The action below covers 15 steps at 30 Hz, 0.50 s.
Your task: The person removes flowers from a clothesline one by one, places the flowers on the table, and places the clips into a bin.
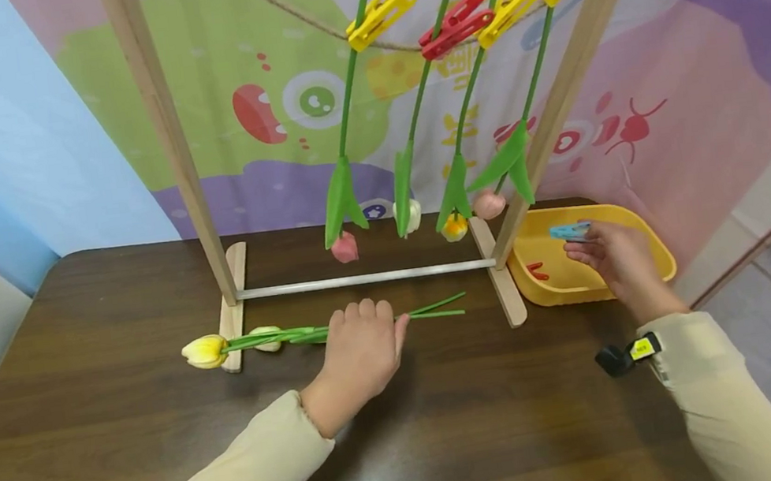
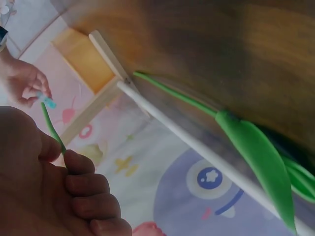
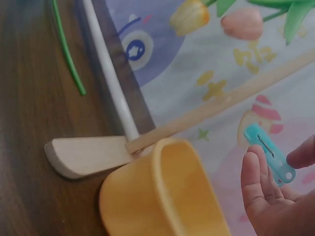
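My left hand (image 1: 365, 346) pinches the green stem (image 2: 52, 129) of an artificial tulip between thumb and index finger. Under and beside that hand are a yellow tulip (image 1: 205, 351) and a white tulip (image 1: 267, 339), heads to the left; I cannot tell which one the pinched stem belongs to. A second stem with a broad leaf (image 2: 258, 160) lies on the tabletop in the left wrist view. My right hand (image 1: 612, 258) holds a light blue clothespin (image 3: 269, 153) between thumb and fingers, above the yellow basin (image 1: 659, 261).
A wooden rack (image 1: 170, 138) carries a rope (image 1: 287, 6). Several tulips hang head-down from it by yellow clothespins (image 1: 382, 11) and a red clothespin (image 1: 454, 25). A white bar (image 1: 368, 279) joins the rack's feet. Small red clothespins (image 1: 537, 271) lie in the basin.
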Tool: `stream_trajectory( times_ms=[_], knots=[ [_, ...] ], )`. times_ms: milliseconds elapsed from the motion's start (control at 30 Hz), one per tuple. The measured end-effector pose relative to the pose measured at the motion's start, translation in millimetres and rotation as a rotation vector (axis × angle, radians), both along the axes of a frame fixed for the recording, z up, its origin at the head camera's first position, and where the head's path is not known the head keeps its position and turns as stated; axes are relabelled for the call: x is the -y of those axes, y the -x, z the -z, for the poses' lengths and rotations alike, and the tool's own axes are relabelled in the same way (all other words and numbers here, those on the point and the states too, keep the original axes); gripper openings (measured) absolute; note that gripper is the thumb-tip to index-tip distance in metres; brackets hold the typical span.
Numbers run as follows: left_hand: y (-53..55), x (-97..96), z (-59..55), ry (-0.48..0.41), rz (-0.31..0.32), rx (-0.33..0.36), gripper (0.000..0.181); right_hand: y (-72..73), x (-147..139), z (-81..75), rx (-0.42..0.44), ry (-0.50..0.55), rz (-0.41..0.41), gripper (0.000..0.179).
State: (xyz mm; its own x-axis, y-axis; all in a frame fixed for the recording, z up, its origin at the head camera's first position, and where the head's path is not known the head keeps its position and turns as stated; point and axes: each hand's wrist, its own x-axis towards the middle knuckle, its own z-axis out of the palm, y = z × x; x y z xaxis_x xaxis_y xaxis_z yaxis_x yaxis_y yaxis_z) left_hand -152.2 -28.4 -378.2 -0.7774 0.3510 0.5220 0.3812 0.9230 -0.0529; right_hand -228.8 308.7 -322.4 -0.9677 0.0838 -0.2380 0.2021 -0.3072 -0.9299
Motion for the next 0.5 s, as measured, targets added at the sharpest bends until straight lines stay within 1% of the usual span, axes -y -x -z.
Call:
stream_trajectory(
  times_ms=[133, 200, 367, 500],
  knots=[
    [-0.3, -4.3, 3.7, 0.001, -0.014, 0.015, 0.038, 4.5, -3, 8.5, 0.051, -0.011, 0.027, 0.007],
    [-0.5, -6.2, 5.2, -0.001, -0.020, 0.039, 0.038, 7.3, -4, 12.7, 0.072, -0.026, 0.028, 0.010],
    [-0.1, -10.1, 10.7, 0.003, -0.025, 0.117, 0.038, 13.8, -4, 21.1, 0.112, -0.020, 0.032, 0.014],
    [2.4, -11.7, 16.1, 0.002, -0.032, 0.142, 0.038, 18.1, -3, 25.4, 0.138, -0.027, 0.040, 0.014]
  ],
)
